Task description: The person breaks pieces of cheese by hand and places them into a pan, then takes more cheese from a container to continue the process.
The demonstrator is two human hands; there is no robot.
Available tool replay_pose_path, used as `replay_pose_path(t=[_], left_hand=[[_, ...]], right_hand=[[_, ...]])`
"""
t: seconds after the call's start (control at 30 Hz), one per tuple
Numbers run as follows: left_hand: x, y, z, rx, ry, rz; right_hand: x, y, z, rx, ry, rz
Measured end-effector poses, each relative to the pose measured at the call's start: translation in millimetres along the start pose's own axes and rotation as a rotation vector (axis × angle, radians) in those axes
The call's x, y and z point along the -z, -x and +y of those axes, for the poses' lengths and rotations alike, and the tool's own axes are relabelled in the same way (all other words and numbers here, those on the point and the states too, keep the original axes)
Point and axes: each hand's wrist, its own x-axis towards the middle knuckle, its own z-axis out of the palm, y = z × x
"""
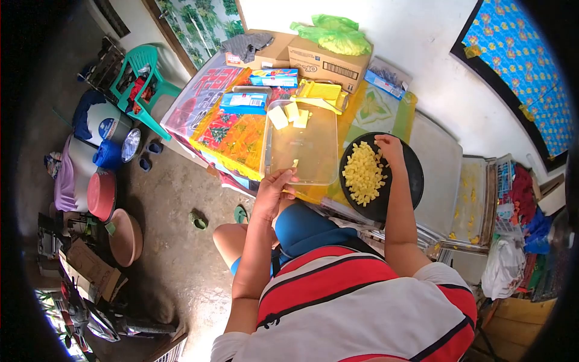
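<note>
My left hand point(276, 188) is closed at the near edge of a clear plastic tray point(307, 151), its fingers pinched on a small yellow piece point(295, 163). Several larger pale yellow slabs point(278, 117) lie at the tray's far end. To the right, a round black pan point(409, 181) holds a heap of small yellow cubes point(363, 175). My right hand point(389, 146) is over the pan's far side, fingers bent together beside the heap; what they hold, if anything, is too small to name.
Behind the tray are a yellow plastic rack point(321, 92), blue boxes point(243, 102) and a cardboard box point(329, 63). Metal trays point(443, 157) stand right of the pan. A green chair point(145, 90) and basins point(125, 238) are at left.
</note>
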Motion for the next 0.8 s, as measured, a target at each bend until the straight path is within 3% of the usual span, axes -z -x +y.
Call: replay_pose_path(t=[0.3, 0.4, 0.47, 0.67, 0.8], left_hand=[[1, -2, -2, 0.015, 0.004, 0.005], [1, -4, -4, -0.004, 0.011, 0.037], [2, -6, -7, -0.04, 0.021, 0.083], [13, -8, -13, -0.166, 0.081, 0.317], [24, -4, -18, -0.155, 0.133, 0.322]], right_hand=[[-4, 8, -27, -0.01, -0.272, 0.18], [-22, 24, -48, 0.195, -0.199, 0.155], [-45, 42, -68, 0.362, -0.209, 0.096], [-117, 87, -103, 0.632, -0.017, -0.387], [-138, 100, -110, 0.65, 0.039, -0.385]])
